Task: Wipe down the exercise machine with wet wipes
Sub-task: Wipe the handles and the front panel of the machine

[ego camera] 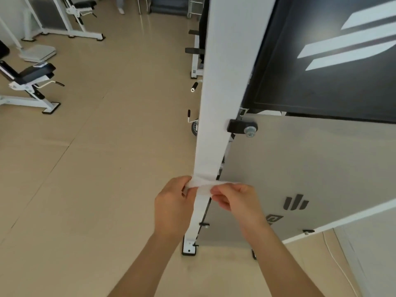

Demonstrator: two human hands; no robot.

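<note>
Left hand (173, 202): fingers curled, thumb and fingertips pinching the left end of the wet wipe (202, 185). Right hand (237, 202): fingers bent in, thumb and forefinger pinching the wipe's right end. The wipe is stretched as a narrow white band between the two hands and lies across the front of the white upright post (216, 108) of the exercise machine (300, 159), low on the post, well above its foot plate (189, 247) on the beige floor (96, 168). The wipe appears to touch the post (white on white, so the contact edge is hard to make out). Both forearms reach in from the bottom edge. To the right of the post: a grey panel with a dark logo (295, 202) beside the right hand, a black panel (332, 71) above it. Other white-framed benches (32, 82) stand well apart at far left.
</note>
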